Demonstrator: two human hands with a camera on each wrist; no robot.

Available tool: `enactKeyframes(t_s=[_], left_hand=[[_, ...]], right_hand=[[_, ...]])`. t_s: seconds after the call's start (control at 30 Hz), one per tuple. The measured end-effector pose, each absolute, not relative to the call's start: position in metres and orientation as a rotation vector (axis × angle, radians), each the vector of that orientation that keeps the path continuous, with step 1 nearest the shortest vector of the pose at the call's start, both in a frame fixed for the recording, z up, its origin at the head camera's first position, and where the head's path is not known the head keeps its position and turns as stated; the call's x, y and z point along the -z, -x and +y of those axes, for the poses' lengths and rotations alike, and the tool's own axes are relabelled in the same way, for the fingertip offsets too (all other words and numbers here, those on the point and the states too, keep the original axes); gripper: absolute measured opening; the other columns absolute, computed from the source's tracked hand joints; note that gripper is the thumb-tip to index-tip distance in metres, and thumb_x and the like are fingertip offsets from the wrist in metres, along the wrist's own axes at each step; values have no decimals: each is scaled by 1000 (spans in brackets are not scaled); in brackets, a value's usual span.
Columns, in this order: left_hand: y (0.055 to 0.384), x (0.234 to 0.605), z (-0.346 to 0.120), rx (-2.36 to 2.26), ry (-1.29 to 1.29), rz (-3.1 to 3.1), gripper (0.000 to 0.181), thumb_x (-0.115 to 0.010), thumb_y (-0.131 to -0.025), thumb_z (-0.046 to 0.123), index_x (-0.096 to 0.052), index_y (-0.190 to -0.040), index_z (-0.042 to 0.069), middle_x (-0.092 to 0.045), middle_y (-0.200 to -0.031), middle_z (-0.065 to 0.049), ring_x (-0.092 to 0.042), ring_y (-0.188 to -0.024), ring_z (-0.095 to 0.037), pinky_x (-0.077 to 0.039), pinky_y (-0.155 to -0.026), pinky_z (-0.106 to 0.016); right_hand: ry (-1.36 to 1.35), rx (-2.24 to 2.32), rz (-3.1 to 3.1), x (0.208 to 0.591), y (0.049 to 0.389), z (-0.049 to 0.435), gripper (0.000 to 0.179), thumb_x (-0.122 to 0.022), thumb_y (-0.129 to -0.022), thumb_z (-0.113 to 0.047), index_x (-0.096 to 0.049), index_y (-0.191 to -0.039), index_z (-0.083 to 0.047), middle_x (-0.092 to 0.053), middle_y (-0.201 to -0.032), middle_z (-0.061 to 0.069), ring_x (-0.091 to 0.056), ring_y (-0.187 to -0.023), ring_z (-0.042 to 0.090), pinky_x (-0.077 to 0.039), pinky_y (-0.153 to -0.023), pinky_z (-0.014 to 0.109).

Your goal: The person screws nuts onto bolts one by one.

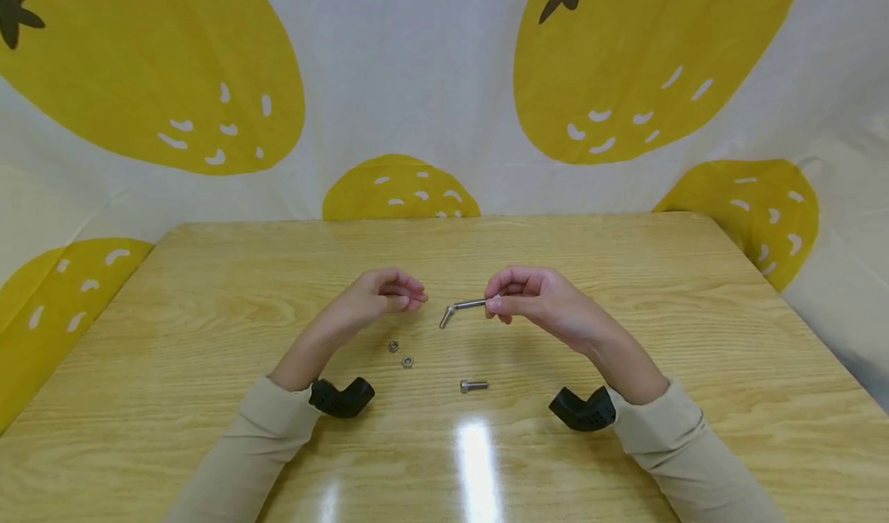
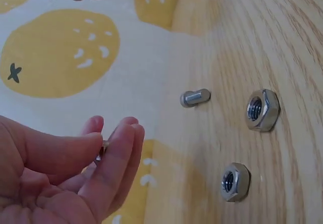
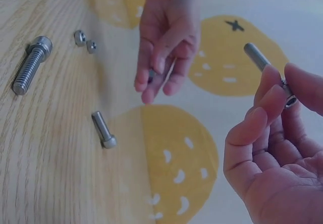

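Observation:
My right hand (image 1: 538, 307) pinches a metal socket-head bolt (image 3: 258, 57) by its head end, with thumb and fingers. Its shank points left toward my other hand. Opposite, my left hand (image 1: 368, 303) holds a small metal nut (image 2: 102, 151) between thumb and fingers, mostly hidden by them. The two hands stand apart above the table. A second bolt (image 1: 447, 317) lies between them, its head near the tip of the held bolt in the head view. Two hex nuts (image 2: 262, 110) lie on the wood below the left hand.
Closer to the person, another socket-head bolt (image 1: 474, 386) lies on the wooden table (image 1: 208, 315). A white cloth with yellow fruit shapes (image 1: 410, 83) hangs behind the table. Black curved mounts (image 1: 343, 398) sit at both sleeve cuffs.

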State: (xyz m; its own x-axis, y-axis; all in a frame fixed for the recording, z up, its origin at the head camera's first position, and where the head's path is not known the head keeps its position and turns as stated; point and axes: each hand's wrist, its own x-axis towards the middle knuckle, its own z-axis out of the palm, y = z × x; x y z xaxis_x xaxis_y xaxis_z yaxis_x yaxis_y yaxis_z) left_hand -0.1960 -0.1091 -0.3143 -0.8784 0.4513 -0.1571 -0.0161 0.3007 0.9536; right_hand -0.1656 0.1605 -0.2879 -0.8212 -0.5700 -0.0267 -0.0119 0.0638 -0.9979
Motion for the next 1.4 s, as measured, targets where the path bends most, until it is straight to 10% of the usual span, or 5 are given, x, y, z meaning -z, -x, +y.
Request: enactKeyframes(t_s=[0.63,1.2,1.4], left_hand=[[179,290,-94,-1910,-329,2101,40,-61,-88,1,-45,-124,0,-62,-93,-1,-67,-83,-11,-53,-84,-30],[169,284,-90,-2358,-147,1494,22,-49,-95,2,-70,-91,9,-67,-94,-2,-66,-77,-9,-53,-72,-17],[169,283,-89,-2358,-77,1412,33,-43,-96,-2,-48,-128,-9,-60,-111,-8,-67,-92,-12,-51,-85,-21]], right_hand=[[561,1816,1966,283,163,161,6,-59,-90,-8,-58,-97,-7,-63,-84,-2,-54,-76,15,-46,-81,28],[600,1942,1881,281,159,159,6,-59,-90,-7,-59,-95,-10,-65,-85,-3,-53,-76,14,-47,-77,26],[609,1959,1867,281,160,159,5,-59,-90,-7,-59,-94,-11,-64,-84,-4,-53,-75,13,-47,-76,25]])
